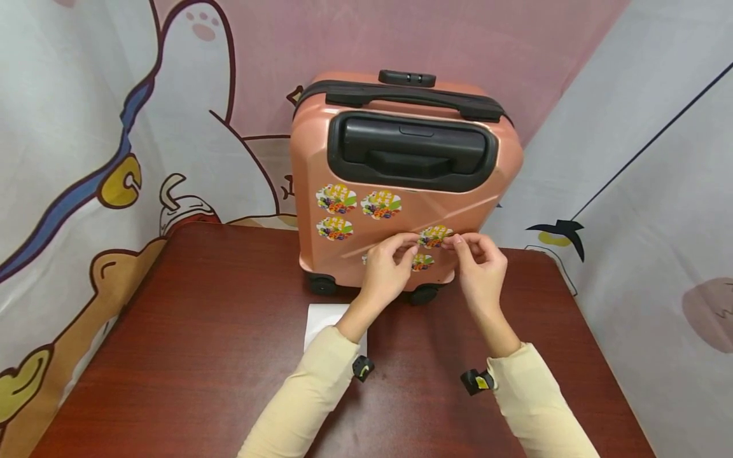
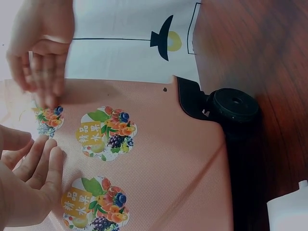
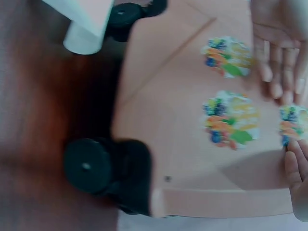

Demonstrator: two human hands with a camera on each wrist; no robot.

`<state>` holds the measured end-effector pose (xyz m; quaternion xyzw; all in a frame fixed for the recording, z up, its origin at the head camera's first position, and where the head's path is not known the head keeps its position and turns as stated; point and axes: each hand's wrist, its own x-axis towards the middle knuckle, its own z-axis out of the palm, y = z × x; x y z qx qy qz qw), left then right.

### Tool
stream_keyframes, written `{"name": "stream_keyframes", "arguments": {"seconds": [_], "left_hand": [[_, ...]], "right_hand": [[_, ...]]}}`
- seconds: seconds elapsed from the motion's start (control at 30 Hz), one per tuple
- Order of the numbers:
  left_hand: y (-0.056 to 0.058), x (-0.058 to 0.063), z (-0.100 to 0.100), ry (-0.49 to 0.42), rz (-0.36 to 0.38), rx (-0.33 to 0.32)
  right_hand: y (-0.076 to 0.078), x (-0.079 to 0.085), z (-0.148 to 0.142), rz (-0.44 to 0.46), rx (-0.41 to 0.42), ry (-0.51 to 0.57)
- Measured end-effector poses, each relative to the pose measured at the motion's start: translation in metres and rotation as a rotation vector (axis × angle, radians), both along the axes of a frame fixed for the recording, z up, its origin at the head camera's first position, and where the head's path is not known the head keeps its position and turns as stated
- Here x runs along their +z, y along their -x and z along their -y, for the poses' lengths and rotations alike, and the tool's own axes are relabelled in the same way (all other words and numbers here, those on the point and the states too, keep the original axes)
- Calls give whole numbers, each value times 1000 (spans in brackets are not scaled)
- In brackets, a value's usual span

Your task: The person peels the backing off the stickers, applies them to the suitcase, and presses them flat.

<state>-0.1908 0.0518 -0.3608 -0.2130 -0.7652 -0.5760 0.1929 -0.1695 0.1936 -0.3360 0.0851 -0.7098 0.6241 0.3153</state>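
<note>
A pinkish-orange suitcase (image 1: 401, 210) stands upright with its black wheels on the table. Between both hands is a round fruit sticker (image 1: 435, 236) at the suitcase's lower right front; whether it lies fully flat cannot be told. My left hand (image 1: 389, 267) pinches its left edge with thumb and fingertips. At the opposite edge, my right hand (image 1: 481, 267) pinches it between thumb and forefinger. Just below, another fruit sticker (image 1: 423, 262) is on the shell, with one more partly behind the left hand. Several matching stickers (image 1: 335, 198) are on the shell's left side.
A white sheet-like item (image 1: 321, 315) lies on the reddish-brown table (image 1: 200, 356), partly under the left forearm. Cartoon-printed cloth (image 1: 258, 51) hangs behind and beside the table. The suitcase's black pull handle (image 1: 412, 149) is folded down in its recess.
</note>
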Motion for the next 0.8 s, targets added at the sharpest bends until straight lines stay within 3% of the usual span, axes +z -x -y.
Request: {"name": "stream_keyframes", "arguments": {"seconds": [0.17, 0.43, 0.67, 0.8], "left_hand": [[0, 0, 0, 1, -8, 1], [1, -1, 0, -6, -7, -3], [0, -1, 1, -2, -8, 0], [0, 0, 1, 2, -4, 2]], "right_hand": [[-6, -1, 4, 44, -18, -47], [9, 2, -8, -47, -13, 42], [7, -11, -9, 17, -25, 19], [7, -9, -9, 27, -32, 21]]}}
